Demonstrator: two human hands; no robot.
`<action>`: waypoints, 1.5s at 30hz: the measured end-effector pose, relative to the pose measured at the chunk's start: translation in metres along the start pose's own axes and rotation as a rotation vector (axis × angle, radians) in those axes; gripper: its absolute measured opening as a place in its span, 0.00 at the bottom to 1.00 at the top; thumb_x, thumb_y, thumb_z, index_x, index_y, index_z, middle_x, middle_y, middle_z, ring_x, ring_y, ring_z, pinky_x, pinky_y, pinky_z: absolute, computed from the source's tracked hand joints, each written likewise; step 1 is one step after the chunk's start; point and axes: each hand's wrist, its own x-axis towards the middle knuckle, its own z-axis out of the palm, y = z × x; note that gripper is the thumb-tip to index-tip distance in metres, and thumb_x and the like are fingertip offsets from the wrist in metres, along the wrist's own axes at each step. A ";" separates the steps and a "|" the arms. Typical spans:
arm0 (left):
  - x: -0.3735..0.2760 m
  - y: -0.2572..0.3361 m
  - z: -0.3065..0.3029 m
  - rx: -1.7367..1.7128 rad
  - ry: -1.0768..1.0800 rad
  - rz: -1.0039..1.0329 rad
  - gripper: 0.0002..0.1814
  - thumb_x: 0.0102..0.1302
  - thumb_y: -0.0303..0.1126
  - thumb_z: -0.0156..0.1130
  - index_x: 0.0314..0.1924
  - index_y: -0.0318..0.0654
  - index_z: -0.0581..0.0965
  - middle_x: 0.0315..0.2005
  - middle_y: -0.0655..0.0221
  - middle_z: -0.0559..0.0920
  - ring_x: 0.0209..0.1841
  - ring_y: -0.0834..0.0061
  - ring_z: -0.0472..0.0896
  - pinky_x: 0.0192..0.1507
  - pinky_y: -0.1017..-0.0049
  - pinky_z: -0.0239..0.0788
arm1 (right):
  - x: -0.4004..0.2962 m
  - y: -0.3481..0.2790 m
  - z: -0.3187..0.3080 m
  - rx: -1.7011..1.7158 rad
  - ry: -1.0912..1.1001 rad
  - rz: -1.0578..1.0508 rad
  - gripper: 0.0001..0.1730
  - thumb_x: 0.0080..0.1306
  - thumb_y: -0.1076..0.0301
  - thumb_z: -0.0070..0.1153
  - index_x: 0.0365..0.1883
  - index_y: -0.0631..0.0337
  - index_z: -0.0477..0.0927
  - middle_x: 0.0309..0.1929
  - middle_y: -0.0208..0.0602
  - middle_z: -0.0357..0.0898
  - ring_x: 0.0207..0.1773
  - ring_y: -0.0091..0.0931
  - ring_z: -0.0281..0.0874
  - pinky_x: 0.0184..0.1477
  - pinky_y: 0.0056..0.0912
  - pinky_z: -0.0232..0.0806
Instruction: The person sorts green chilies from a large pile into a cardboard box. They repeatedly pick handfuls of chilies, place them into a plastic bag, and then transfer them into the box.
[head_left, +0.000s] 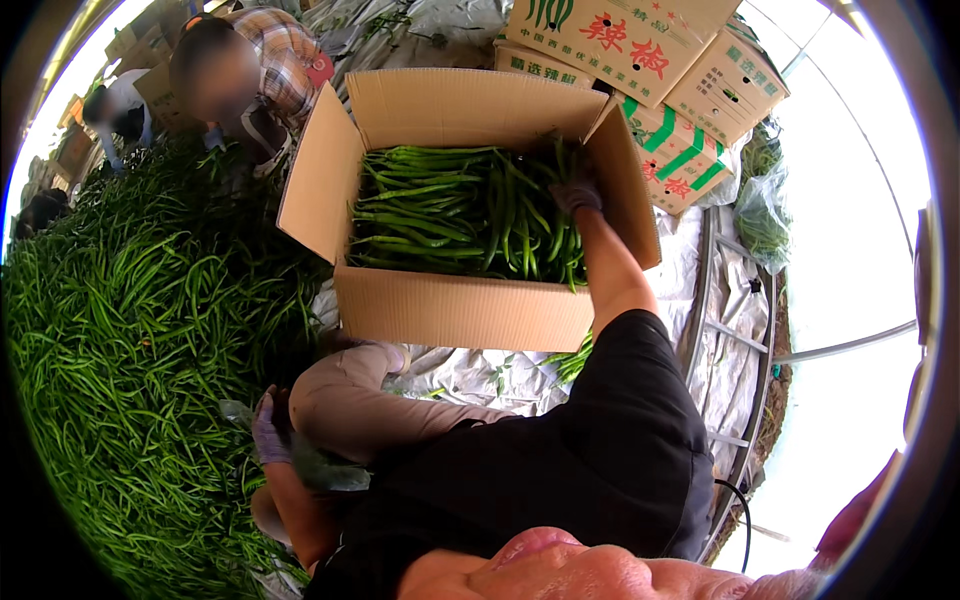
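Observation:
An open cardboard box (465, 307) with raised flaps stands before me. Long green chili peppers (427, 202) fill it, lying sideways on its left and mostly lengthwise on its right. My right hand (577, 195), in a thin glove, reaches inside at the right end and touches peppers; its fingers are blurred and shaded. Low at the left, beside my bent knee, is my left hand (270, 431), in a pale purple glove, at the edge of a large heap of loose green chili peppers (135, 337). What its fingers do is hard to see.
Printed cardboard cartons (667, 150) are stacked at the upper right, near a plastic bag of green peppers (761, 210). A metal frame (697, 300) runs down the right side. A few peppers (570, 364) lie on the silvery ground sheet (480, 375). Other people crouch by the heap, upper left.

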 end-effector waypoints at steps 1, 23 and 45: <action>0.000 0.000 0.006 0.008 -0.004 -0.023 0.17 0.64 0.35 0.57 0.50 0.35 0.74 0.43 0.61 0.79 0.47 0.66 0.77 0.52 0.66 0.68 | 0.011 0.004 0.020 -0.067 -0.025 0.093 0.56 0.56 0.46 0.54 0.70 0.60 0.34 0.70 0.57 0.42 0.70 0.46 0.47 0.68 0.45 0.46; 0.000 -0.016 0.000 0.639 -0.177 0.362 0.15 0.65 0.30 0.54 0.50 0.32 0.74 0.45 0.63 0.80 0.48 0.70 0.78 0.51 0.72 0.70 | 0.016 -0.054 0.017 -0.653 0.259 -0.452 0.26 0.53 0.55 0.53 0.51 0.49 0.75 0.66 0.40 0.58 0.71 0.41 0.46 0.65 0.65 0.40; -0.001 -0.020 -0.004 0.138 -0.109 -0.071 0.17 0.64 0.32 0.56 0.52 0.31 0.73 0.45 0.62 0.79 0.47 0.71 0.78 0.50 0.74 0.68 | -0.013 -0.043 -0.028 -0.414 0.339 -0.199 0.50 0.50 0.45 0.60 0.68 0.47 0.51 0.71 0.43 0.45 0.73 0.39 0.41 0.69 0.47 0.44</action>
